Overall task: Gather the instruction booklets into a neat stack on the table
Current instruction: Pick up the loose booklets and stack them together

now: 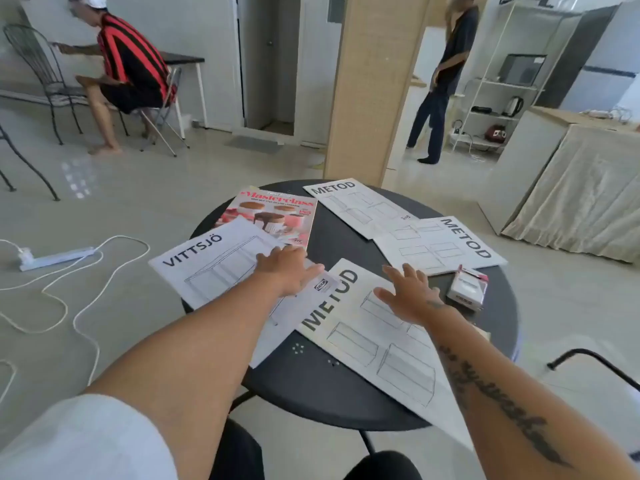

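Note:
Several white instruction booklets lie spread over a round black table (329, 396). The VITTSJÖ booklet (207, 268) is at the left, overhanging the edge. My left hand (289, 268) rests flat on its right side, fingers apart. A METOD booklet (374, 348) lies nearest me, and my right hand (408, 292) hovers or rests on its upper part, fingers spread. Two more METOD booklets sit farther back: one at the far middle (356, 206) and one at the right (446, 244). A pink Masterclass magazine (277, 213) lies partly under the VITTSJÖ booklet.
A small white and red box (467, 289) sits at the table's right side. A power strip with a white cable (55, 259) trails over the floor at left. A seated person (128, 67) and a standing person (443, 81) are in the background. A black chair frame (595, 362) is at right.

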